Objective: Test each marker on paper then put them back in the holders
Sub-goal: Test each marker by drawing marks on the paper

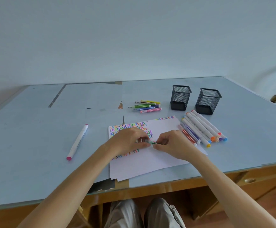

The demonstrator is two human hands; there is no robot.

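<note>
A white sheet of paper (147,162) with rows of coloured squiggles lies in front of me. Over it my left hand (127,142) and my right hand (171,143) both grip one small green marker (151,142), one hand at each end. Whether its cap is on is hidden by my fingers. Two black mesh holders (180,97) (208,101) stand at the back right, with no markers visible in them. A pile of thin coloured markers (146,106) lies behind the paper. A row of thick white markers (203,127) lies right of the paper.
One thick white marker with pink ends (77,142) lies alone on the left of the pale blue desk (35,129). The desk's front edge runs just below the paper. A drawer with a handle (249,180) is at the lower right.
</note>
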